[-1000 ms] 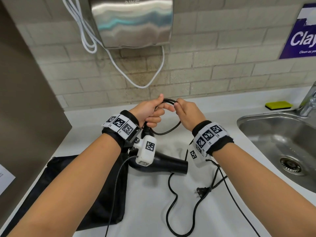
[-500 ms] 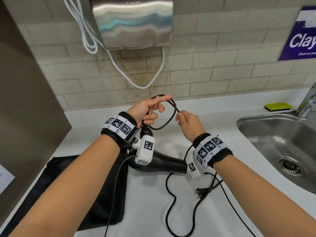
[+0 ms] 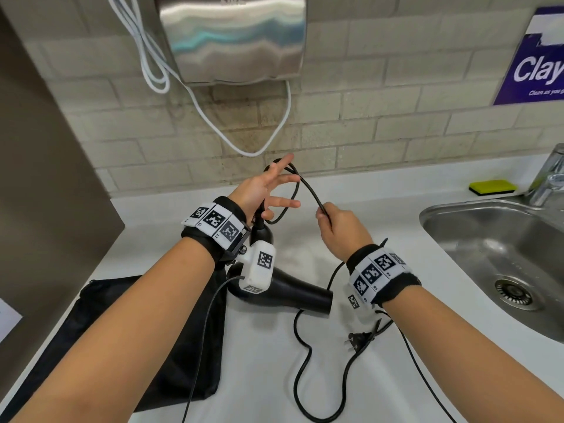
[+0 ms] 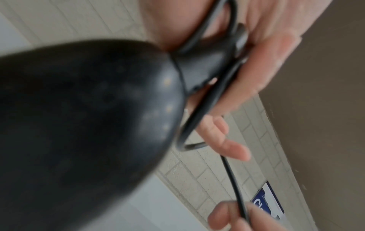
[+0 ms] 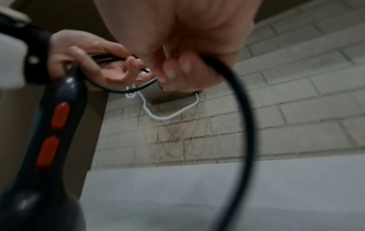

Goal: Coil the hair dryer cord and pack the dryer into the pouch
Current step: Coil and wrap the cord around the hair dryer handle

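The black hair dryer (image 3: 299, 293) stands nozzle-down on the white counter, its handle end up in my left hand (image 3: 265, 190). That hand keeps a loop of the black cord (image 3: 308, 187) under its thumb while the other fingers spread straight. My right hand (image 3: 341, 230) pinches the cord a short way to the right, the strand running taut between both hands. The rest of the cord and its plug (image 3: 355, 341) lie loose on the counter. The black pouch (image 3: 106, 331) lies flat under my left forearm. The right wrist view shows the dryer handle (image 5: 57, 125) with red switches.
A steel sink (image 3: 427, 215) with a faucet (image 3: 549, 178) is at the right, a yellow sponge (image 3: 493, 187) behind it. A wall hand dryer (image 3: 235, 38) with a white cable (image 3: 213, 117) hangs above. A brown panel (image 3: 45, 178) bounds the left.
My hands were together at the loop; the right hand has slid back along the cord toward me, and the left hand's fingers have spread out from a curl.
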The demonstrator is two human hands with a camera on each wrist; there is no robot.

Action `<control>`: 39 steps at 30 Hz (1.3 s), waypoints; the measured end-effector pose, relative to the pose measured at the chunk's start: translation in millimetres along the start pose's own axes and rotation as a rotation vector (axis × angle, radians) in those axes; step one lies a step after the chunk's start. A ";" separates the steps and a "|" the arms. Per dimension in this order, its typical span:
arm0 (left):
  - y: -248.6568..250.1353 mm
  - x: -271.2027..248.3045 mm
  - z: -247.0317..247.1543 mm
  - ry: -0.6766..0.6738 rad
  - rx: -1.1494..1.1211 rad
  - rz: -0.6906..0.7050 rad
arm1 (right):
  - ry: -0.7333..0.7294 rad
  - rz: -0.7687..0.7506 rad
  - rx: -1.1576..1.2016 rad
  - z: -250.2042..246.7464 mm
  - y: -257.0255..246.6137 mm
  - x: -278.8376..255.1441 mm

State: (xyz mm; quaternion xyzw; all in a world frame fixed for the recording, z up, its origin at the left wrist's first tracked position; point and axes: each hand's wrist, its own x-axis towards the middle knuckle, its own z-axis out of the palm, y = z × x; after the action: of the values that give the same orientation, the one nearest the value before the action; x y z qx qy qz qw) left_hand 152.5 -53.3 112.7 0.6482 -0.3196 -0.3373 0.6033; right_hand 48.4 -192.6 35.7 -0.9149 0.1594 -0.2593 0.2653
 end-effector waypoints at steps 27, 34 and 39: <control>-2.5 24.5 -0.5 0.286 0.172 0.024 | -0.027 -0.480 -0.274 1.9 -35.4 -6.7; -2.5 26.4 -4.0 0.389 0.142 0.028 | -0.187 -0.256 -0.187 -1.7 -21.7 -15.0; -1.9 28.8 -9.4 0.455 0.127 0.015 | -0.246 -0.117 0.018 2.3 7.8 -22.4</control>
State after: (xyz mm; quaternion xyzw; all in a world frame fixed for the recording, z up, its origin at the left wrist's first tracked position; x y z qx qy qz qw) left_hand 176.7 -71.5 109.8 0.7418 -0.2008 -0.1570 0.6203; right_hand 30.3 -188.4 20.9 -0.9451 0.0694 -0.1615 0.2755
